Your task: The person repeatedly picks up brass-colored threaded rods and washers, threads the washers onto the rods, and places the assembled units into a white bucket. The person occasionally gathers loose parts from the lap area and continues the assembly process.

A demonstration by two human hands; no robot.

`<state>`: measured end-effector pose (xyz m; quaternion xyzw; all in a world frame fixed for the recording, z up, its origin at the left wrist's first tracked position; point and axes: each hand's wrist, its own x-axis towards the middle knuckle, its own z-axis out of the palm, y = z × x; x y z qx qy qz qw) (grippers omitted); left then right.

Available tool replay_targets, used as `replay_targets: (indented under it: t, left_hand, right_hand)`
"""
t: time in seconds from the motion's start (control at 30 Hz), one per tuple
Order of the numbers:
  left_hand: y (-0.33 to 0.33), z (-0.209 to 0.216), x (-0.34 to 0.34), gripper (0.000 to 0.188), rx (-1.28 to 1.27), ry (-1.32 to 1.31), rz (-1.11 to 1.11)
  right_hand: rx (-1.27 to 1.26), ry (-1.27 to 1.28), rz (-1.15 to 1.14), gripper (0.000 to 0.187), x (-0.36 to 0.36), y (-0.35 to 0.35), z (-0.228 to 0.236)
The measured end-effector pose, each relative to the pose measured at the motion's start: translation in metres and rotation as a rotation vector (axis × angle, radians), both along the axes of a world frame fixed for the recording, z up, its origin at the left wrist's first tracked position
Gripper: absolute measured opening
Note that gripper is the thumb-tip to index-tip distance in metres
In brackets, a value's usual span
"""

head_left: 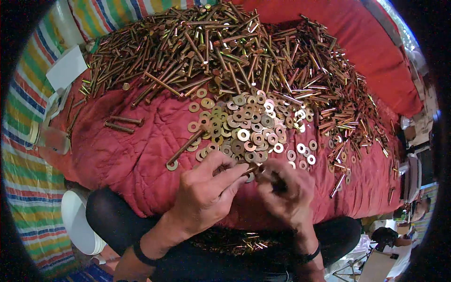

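Note:
My left hand (204,190) is closed, thumb and fingers pinching a coppery bolt (252,168) that points to the right. At that bolt's right end, my right hand (287,191) curls its fingers inward; motion blurs them, and whatever they pinch is too small to name. Just beyond both hands lies a heap of flat metal washers (243,135), some golden, some silvery. A single long bolt (185,149) slants across the heap's left edge, beside my left hand.
A large pile of bolts (202,47) spreads over the far side of the red quilted cloth (108,174). Two loose bolts (123,123) lie left. More bolts (244,242) gather between my legs. A white bucket (77,221) stands lower left; a person (399,254) shows at lower right.

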<state>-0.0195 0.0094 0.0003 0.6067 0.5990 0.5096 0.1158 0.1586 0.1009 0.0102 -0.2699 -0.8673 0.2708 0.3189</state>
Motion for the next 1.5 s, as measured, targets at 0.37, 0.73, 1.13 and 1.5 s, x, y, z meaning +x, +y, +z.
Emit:
replay_targets:
  t: [0.37,0.73,1.13,1.5]
  left_hand:
    - [-0.005,0.001,-0.019,0.02,-0.109,-0.273,-0.103]
    - [-0.011,0.006,-0.023,0.022,-0.297,-0.36,-0.3]
    - [-0.005,0.013,-0.009,0.036,-0.732,-1.264,-0.463]
    - [-0.007,0.011,-0.004,0.022,-0.576,-1.076,-0.299]
  right_hand:
    - [-0.175,-0.049,0.096,0.035,0.019,0.023,0.017]
    - [-0.18,-0.026,0.385,0.042,0.02,0.019,0.023]
    - [0.004,0.066,-0.116,0.014,0.019,0.045,0.026]
    - [0.208,-0.34,-0.322,0.024,0.032,0.106,-0.024]
